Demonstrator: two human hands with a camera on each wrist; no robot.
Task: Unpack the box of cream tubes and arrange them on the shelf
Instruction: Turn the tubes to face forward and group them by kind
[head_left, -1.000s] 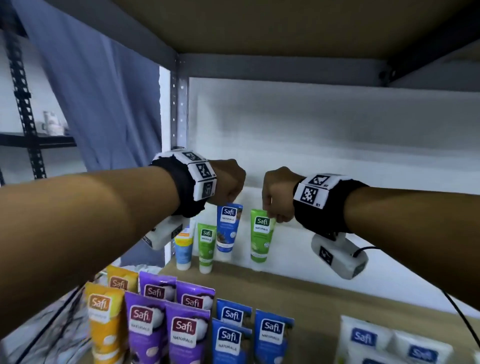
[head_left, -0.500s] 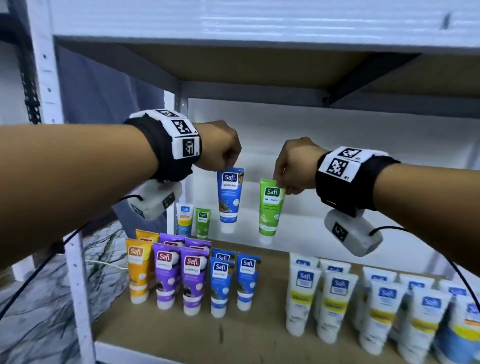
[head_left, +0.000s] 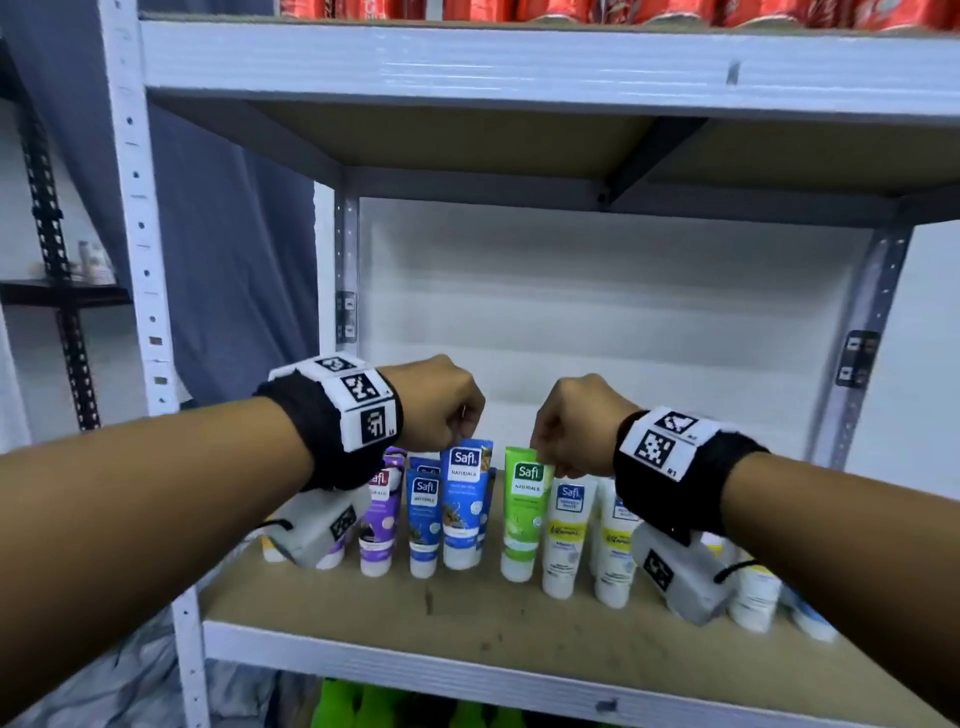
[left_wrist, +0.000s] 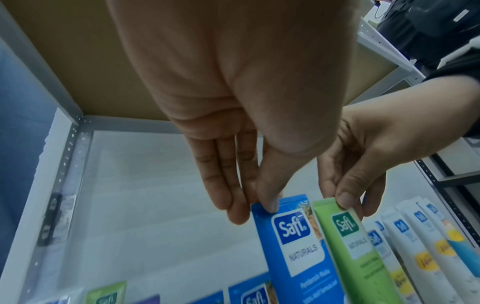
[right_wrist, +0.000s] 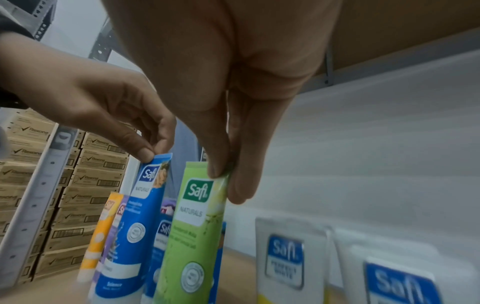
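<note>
— What do the hands hold?
— Left hand (head_left: 439, 402) pinches the blue tube (head_left: 464, 501) top; right hand (head_left: 576, 423) pinches the green tube (head_left: 522, 514).
— Where?
— Below the fingers (left_wrist: 269, 197), seemingly standing on the shelf (head_left: 519, 618).

We have the head view facing the shelf (head_left: 467, 613) from just in front. Both wrist views look down along the fingers, very near; all three share the blue tube (head_left: 464, 499) and green tube (head_left: 522, 512).

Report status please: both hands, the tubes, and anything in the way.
Left hand pinches blue tube by its crimped top. Right hand pinches green tube likewise. Both tubes upright at the shelf front. Standing tubes crowd either side.
</note>
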